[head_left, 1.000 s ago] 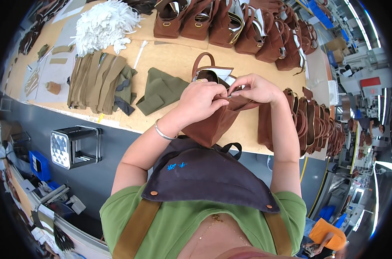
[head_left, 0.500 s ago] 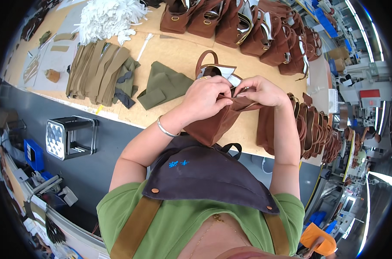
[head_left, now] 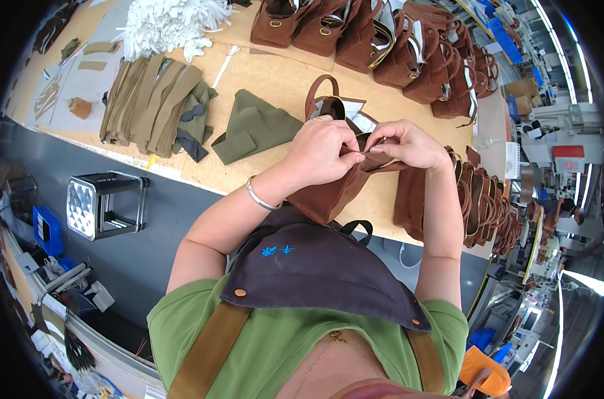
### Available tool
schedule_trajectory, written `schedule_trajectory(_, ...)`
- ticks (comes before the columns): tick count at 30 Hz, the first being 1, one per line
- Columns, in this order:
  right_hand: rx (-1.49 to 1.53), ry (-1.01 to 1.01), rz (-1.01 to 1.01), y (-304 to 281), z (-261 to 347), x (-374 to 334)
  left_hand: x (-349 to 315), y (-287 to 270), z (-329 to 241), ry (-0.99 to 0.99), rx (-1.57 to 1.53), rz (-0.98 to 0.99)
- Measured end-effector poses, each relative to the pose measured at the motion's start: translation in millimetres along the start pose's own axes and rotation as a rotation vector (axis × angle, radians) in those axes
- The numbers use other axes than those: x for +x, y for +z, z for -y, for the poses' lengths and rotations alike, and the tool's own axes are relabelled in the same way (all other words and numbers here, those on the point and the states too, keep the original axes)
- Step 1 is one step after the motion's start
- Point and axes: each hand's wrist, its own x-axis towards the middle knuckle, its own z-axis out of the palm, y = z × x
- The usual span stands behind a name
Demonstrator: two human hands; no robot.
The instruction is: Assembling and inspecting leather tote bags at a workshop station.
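In the head view, all the action is at the near edge of the pale worktable (head_left: 275, 76), where a brown bag (head_left: 328, 196) sits tipped over toward the wearer, just above the dark apron (head_left: 322, 276). Here is the left hand (head_left: 325, 149), a silver bracelet (head_left: 259, 194) on its wrist, fingers curled in and thumb drawn close to the forefinger, pinching the edge of the bag's mouth. And right beside it, nearly meeting it, the right hand (head_left: 412, 143) comes over from the other side, thumb and forefinger closed in a small pinch on the same edge; the exact bit of material between those fingertips is too small to make out. One rounded handle (head_left: 322, 86) stands up behind the hands, and white lining shows at the opening.

To the left of the bag lies a folded olive cloth (head_left: 255, 126), then a bundle of khaki strips (head_left: 149, 110), with a fluffy white heap (head_left: 172, 26) behind them. Along the far side, a row of finished-looking brown bags (head_left: 352, 43) curves away, and more brown bags (head_left: 412, 199) are packed together past the right forearm. Down on the floor at left, a metal-framed stool (head_left: 82, 207).
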Motion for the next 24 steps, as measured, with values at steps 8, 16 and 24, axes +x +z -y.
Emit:
schedule_trajectory(8,0.092,0.005,0.020,1.4,-1.7,1.7,-0.3,-0.1,-5.7,-0.093,-0.005,-0.022)
schedule_trajectory(16,0.176,0.156,-0.006,2.9,-2.4,-4.5,-2.1,0.3,-5.7,-0.105,-0.025,-0.006)
schedule_trajectory(24,0.221,0.067,0.013,5.7,-1.7,-7.2,-2.7,5.1,-3.6,-0.130,-0.011,-0.043)
